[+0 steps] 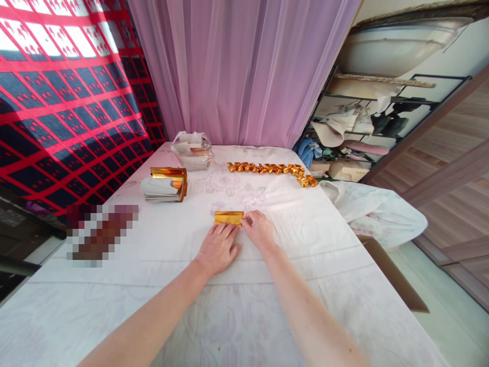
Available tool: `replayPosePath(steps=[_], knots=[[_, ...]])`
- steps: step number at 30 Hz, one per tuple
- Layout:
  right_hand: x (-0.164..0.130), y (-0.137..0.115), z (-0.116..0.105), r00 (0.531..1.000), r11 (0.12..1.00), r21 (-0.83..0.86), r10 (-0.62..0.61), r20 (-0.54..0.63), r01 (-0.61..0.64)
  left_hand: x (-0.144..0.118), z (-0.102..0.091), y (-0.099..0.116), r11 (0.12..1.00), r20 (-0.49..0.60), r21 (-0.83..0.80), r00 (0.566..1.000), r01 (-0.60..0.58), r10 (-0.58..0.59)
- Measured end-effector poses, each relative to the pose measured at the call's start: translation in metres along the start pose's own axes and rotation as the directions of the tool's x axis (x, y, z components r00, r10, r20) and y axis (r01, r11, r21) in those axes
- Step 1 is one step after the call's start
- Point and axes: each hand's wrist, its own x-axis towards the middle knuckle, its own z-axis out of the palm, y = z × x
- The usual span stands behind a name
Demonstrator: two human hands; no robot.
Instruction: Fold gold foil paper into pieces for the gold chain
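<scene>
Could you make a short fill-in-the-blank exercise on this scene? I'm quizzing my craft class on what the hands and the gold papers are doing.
1. Both hands, left hand and right hand, touch a folded sheet of ____ paper.
2. The finished folded pieces lie in a ____ near the far edge of the table.
3. The stack of unfolded sheets lies to the ____ of the hands.

Missing words: gold; row; left
</scene>
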Motion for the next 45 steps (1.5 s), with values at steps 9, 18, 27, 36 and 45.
replayPosePath(steps=[9, 18, 27, 36, 45], knots=[[-0.006, 0.000, 0.006, 1.000, 1.000, 0.000, 0.003, 0.003, -0.003, -0.003, 0.002, 0.001, 1.000, 0.000, -0.019, 1.000, 0.008, -0.008], [-0.008, 0.006, 0.012, 0.999, 0.999, 0.051, 0.007, -0.048, -0.004, -0.008, 0.003, 0.003, 1.000, -0.059, -0.020, 0.998, -0.009, 0.007], [-0.011, 0.004, 0.009, 0.998, 0.997, 0.081, 0.012, -0.061, -0.008, -0.005, 0.002, 0.009, 0.997, -0.075, 0.015, 0.994, -0.081, 0.082], [-0.012, 0.005, 0.008, 0.998, 0.997, 0.075, 0.000, -0.070, 0.005, -0.005, 0.000, 0.009, 0.998, -0.053, -0.053, 0.998, -0.042, 0.039], [-0.012, 0.004, 0.005, 0.998, 0.997, 0.073, 0.011, -0.056, -0.006, -0.005, -0.002, 0.004, 0.994, -0.001, -0.101, 0.999, -0.036, 0.036]])
